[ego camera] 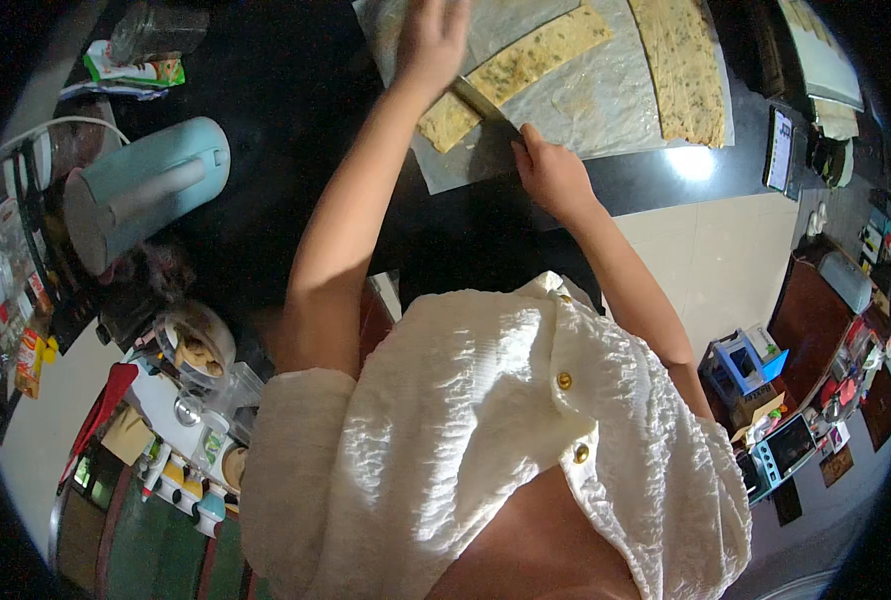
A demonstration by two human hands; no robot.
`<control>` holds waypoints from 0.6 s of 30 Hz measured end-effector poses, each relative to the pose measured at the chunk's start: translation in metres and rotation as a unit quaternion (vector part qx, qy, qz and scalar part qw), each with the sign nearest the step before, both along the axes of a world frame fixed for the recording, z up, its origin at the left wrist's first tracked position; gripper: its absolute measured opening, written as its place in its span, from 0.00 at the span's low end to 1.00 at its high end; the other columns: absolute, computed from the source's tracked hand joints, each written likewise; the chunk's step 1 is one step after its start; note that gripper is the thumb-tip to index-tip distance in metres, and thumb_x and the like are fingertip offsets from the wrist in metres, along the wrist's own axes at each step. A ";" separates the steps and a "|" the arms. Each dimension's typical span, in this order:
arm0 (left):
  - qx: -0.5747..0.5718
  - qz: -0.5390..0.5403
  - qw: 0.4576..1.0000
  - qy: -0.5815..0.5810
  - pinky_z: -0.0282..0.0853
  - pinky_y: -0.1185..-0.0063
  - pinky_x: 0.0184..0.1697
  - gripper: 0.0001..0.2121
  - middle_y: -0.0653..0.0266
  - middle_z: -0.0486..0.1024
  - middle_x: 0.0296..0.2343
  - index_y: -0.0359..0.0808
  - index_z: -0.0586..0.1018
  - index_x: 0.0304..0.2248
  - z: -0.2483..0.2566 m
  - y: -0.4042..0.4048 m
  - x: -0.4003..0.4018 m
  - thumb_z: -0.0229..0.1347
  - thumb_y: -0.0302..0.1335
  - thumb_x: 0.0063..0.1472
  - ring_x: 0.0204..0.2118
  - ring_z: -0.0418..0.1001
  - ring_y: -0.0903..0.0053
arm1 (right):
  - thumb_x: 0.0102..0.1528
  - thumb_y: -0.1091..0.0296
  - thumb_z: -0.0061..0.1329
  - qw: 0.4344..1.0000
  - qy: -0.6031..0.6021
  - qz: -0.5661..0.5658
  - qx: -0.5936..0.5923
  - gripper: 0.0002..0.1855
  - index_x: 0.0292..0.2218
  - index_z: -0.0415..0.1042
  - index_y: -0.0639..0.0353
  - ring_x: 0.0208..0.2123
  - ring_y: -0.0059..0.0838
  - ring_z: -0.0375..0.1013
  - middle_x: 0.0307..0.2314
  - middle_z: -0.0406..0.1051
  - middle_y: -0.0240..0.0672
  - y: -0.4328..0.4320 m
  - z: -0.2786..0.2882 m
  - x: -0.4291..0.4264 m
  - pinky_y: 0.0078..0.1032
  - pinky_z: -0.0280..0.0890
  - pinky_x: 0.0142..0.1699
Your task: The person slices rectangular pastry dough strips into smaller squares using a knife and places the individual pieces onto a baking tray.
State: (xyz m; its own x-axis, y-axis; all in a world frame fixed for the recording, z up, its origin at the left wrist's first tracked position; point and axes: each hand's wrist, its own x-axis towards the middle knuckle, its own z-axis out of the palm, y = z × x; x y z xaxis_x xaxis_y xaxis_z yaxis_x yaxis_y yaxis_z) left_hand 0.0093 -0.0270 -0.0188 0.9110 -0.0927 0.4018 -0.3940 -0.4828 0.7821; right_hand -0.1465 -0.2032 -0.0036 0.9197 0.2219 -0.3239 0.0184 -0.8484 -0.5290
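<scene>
My right hand (554, 169) grips a knife (488, 103), its blade pointing up and left. The blade lies across a flat, pale yellow strip of dough or pastry with dark flecks (539, 54), and a shorter end piece (447, 124) is on its near side. Beyond the knife's tip is my left hand (434, 45), fingers stretched out and slightly apart; the top edge of the view cuts off the fingertips. Under the strip lies a greasy sheet of translucent paper (591, 112). A wider flecked slab (678, 71) rests on the paper's right part.
The dark countertop (640, 176) carries a phone (779, 150) at right. A light blue electric kettle (152, 191) and a clear jar (160, 31) by a green-and-white packet (134, 67) are at left. Lower left stands a plastic container with pale food (194, 349).
</scene>
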 end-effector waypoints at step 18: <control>-0.036 0.060 0.997 -0.014 0.59 0.76 0.52 0.15 0.56 0.71 0.43 0.33 0.71 0.45 0.049 0.029 0.026 0.40 0.34 0.68 0.49 0.67 0.67 | 0.59 0.61 0.39 0.993 -0.029 -0.038 -0.113 0.08 0.36 0.62 0.54 0.23 0.55 0.71 0.18 0.70 0.51 -0.021 0.011 0.019 0.49 0.64 0.27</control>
